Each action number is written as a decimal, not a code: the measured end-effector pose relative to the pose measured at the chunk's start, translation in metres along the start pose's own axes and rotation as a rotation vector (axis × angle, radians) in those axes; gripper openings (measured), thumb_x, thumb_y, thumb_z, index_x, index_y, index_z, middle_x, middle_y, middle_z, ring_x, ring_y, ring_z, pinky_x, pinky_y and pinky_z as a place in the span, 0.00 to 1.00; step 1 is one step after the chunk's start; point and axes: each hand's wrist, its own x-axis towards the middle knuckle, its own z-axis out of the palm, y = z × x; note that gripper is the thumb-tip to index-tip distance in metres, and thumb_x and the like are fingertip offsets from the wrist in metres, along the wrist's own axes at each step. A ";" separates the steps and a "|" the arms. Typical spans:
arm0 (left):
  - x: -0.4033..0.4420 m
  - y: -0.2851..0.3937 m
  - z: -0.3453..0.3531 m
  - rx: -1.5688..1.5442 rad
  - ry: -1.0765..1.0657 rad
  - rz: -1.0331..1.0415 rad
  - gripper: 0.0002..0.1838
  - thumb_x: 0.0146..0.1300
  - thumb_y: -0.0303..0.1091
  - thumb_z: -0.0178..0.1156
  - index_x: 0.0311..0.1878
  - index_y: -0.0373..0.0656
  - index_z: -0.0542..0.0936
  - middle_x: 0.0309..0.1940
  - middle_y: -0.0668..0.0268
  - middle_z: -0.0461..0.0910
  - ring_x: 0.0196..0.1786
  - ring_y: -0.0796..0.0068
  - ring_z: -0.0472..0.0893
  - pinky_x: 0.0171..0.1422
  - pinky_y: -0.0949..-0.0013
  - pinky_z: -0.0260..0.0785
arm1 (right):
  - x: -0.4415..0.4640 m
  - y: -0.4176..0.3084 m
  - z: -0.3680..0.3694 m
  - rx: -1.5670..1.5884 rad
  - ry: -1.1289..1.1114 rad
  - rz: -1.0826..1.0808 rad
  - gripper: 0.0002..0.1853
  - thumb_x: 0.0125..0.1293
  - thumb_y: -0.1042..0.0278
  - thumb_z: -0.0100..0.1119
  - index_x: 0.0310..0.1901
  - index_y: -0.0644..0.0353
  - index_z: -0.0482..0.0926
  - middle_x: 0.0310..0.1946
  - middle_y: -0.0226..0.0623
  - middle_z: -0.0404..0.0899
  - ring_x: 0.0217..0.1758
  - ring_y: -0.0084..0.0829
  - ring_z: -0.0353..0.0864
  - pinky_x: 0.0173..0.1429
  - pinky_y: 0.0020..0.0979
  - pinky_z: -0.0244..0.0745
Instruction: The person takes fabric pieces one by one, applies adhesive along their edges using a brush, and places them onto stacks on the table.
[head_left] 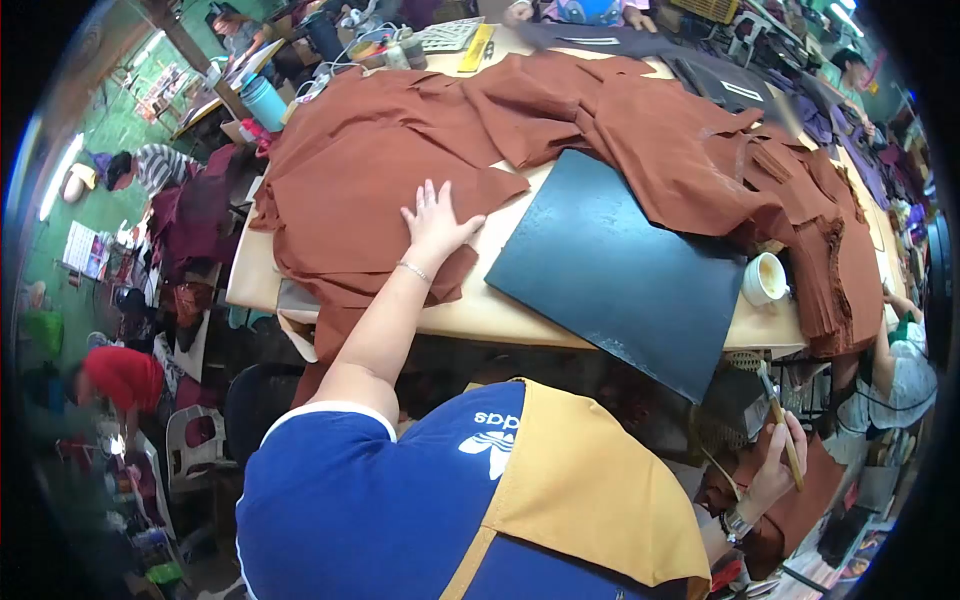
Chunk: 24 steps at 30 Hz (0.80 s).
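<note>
My left hand (437,222) rests palm down with fingers spread on a pile of reddish-brown fabric pieces (350,180) at the left of the table. At the lower right, beyond the table's near edge, my right hand (783,455) is closed around a brush (792,440) with a wooden handle, its head pointing up. A black board (610,265) lies between the two fabric piles and overhangs the near edge. Just right of the board stands a white cup (766,278) with yellowish contents. More brown pieces (680,150) lie overlapping across the right side.
The cream tabletop (262,265) shows around the fabric. At its far side are a yellow tool (478,48), bottles, cables and a blue tumbler (263,102). Co-workers are at the far side, right and left, one in a red shirt (125,378). A white chair (193,440) stands left.
</note>
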 end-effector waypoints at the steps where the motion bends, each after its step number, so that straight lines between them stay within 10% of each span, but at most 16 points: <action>1: -0.004 -0.018 0.013 -0.008 -0.004 -0.012 0.41 0.66 0.64 0.58 0.76 0.50 0.66 0.80 0.53 0.56 0.82 0.55 0.54 0.78 0.30 0.48 | 0.004 -0.002 0.006 0.027 -0.013 -0.003 0.13 0.73 0.74 0.58 0.54 0.72 0.81 0.47 0.41 0.85 0.43 0.27 0.84 0.49 0.27 0.80; 7: 0.004 -0.041 0.027 -0.258 0.049 0.026 0.27 0.78 0.54 0.44 0.70 0.51 0.76 0.76 0.56 0.65 0.81 0.57 0.59 0.81 0.35 0.45 | 0.021 -0.015 0.032 0.134 -0.080 -0.022 0.12 0.73 0.75 0.59 0.54 0.72 0.81 0.49 0.40 0.85 0.43 0.25 0.84 0.51 0.27 0.81; 16: 0.016 -0.002 0.003 -0.685 -0.060 -0.219 0.35 0.79 0.54 0.31 0.78 0.40 0.62 0.80 0.59 0.59 0.83 0.58 0.52 0.83 0.37 0.33 | 0.015 -0.002 0.027 0.118 0.018 0.037 0.15 0.77 0.66 0.58 0.57 0.68 0.82 0.43 0.34 0.84 0.36 0.20 0.80 0.45 0.24 0.80; 21: -0.008 0.075 -0.038 -1.301 -0.155 0.194 0.28 0.81 0.46 0.41 0.65 0.32 0.77 0.60 0.50 0.79 0.62 0.67 0.78 0.69 0.65 0.67 | 0.005 -0.008 0.013 0.261 0.122 0.208 0.19 0.79 0.61 0.55 0.64 0.62 0.77 0.29 0.29 0.78 0.27 0.17 0.72 0.38 0.20 0.76; 23: -0.065 0.144 -0.095 -1.556 -0.678 0.079 0.28 0.81 0.45 0.38 0.72 0.33 0.68 0.71 0.58 0.71 0.74 0.68 0.67 0.79 0.64 0.54 | 0.007 -0.012 0.012 0.296 0.180 0.197 0.16 0.79 0.64 0.54 0.62 0.62 0.74 0.29 0.32 0.80 0.29 0.19 0.76 0.40 0.22 0.77; 24: -0.073 0.148 -0.083 -1.089 -0.655 0.442 0.31 0.79 0.52 0.40 0.75 0.41 0.65 0.76 0.56 0.64 0.79 0.60 0.59 0.80 0.49 0.46 | 0.008 -0.015 0.019 0.296 0.251 0.173 0.14 0.79 0.66 0.55 0.60 0.63 0.74 0.30 0.33 0.81 0.31 0.20 0.77 0.41 0.23 0.78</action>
